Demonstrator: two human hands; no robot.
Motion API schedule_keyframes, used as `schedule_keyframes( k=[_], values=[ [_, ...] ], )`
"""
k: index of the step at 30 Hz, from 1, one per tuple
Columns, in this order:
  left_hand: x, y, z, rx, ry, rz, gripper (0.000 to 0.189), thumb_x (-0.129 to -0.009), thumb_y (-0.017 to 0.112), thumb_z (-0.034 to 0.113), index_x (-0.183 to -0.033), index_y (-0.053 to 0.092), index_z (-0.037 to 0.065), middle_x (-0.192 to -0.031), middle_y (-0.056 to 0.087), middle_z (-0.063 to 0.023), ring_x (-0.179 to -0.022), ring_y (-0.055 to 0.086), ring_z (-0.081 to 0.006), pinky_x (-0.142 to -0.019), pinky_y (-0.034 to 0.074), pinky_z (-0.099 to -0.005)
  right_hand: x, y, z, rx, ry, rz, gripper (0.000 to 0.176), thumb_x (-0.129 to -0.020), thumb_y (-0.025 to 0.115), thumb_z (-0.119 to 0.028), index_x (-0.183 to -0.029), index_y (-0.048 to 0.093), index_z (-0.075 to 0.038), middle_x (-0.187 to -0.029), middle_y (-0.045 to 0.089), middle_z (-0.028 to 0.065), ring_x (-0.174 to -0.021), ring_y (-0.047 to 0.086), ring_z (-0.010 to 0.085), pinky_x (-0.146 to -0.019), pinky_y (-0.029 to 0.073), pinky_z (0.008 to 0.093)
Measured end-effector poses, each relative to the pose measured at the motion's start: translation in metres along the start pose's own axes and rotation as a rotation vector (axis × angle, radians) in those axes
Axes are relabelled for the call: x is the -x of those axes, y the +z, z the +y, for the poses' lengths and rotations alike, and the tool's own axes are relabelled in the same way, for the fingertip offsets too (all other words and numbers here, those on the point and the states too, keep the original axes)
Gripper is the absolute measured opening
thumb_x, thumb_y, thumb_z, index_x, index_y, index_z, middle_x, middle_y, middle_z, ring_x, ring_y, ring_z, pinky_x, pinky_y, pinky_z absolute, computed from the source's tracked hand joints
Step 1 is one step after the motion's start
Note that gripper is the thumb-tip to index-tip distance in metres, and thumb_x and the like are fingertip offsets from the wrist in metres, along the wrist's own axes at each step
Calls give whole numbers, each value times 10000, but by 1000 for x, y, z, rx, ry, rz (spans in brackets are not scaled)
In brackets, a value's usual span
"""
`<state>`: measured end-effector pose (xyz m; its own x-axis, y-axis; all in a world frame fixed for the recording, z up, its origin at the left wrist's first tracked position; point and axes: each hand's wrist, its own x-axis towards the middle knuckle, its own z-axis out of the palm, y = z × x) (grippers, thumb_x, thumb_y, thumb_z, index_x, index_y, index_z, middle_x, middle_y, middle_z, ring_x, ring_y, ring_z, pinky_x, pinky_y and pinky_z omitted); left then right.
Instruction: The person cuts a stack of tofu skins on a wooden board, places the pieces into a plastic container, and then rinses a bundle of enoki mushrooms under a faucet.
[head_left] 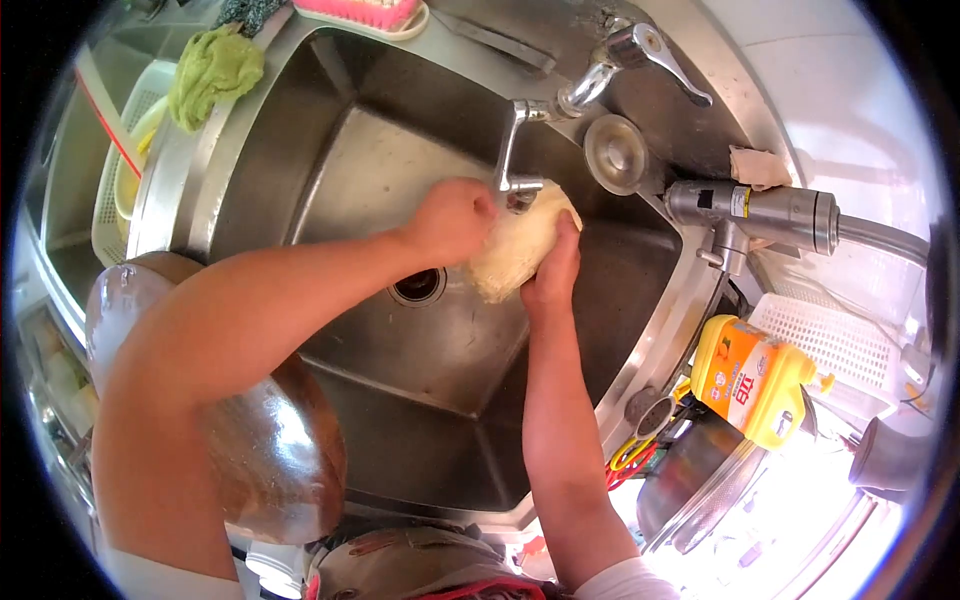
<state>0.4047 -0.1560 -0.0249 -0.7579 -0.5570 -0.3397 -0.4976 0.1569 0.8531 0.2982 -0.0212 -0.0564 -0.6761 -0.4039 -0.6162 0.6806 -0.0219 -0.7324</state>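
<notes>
My right hand (555, 272) grips the right side of a pale yellow, bulky oblong piece (520, 245) with a rough surface; its exact kind cannot be made out. The piece is held up over the sink (420, 350), right under the spout of the faucet (522, 190). My left hand (455, 222) is curled into a closed shape at the left edge of the yellow piece. Whether anything is inside those fingers is hidden. Below the hands, the drain hole (418, 287) shows partly.
A green cloth (212, 78) hangs on the sink's left edge, and a pink sponge (365, 10) sits at the back. On the right stand a yellow detergent jug (750, 380) and a white basket (830, 340). A large metal bowl (280, 450) is under my left arm.
</notes>
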Motion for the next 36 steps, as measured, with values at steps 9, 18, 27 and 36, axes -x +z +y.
schedule_keyframes(
  k=[9, 18, 27, 36],
  values=[
    [-7, -10, -2, -129, 232, -170, 191, -770, 631, 185, -835, 653, 6, -791, 663, -193, -715, 654, -323, -683, 511, -400, -8, -9, 4, -32, 42, -53, 538, -953, 454, -434, -1296, 477, -20, -1251, 569, 134, -1138, 562, 282, -979, 449, 410],
    [-7, -16, 6, -122, 307, -161, 210, -765, 623, 208, -814, 642, 4, -735, 632, -218, -684, 637, -360, -654, 505, -429, -2, -3, -2, -32, 54, -97, 558, -948, 443, -459, -1304, 475, -30, -1268, 562, 132, -1151, 552, 285, -984, 441, 408],
    [-11, -15, -1, -164, 333, -119, 199, -791, 621, 190, -833, 629, -5, -709, 634, -203, -650, 628, -345, -620, 490, -419, -7, -6, 1, -4, 52, -80, 543, -937, 488, -435, -1301, 479, -32, -1245, 573, 122, -1122, 568, 270, -961, 459, 398],
    [-13, -25, 4, -126, 244, -137, 206, -828, 634, 178, -953, 659, 17, -746, 644, -173, -636, 596, -219, -644, 485, -355, 1, 7, 1, 42, -59, 25, 466, -911, 565, -348, -1224, 538, -5, -1126, 610, 107, -982, 607, 217, -853, 487, 360]
  ],
)
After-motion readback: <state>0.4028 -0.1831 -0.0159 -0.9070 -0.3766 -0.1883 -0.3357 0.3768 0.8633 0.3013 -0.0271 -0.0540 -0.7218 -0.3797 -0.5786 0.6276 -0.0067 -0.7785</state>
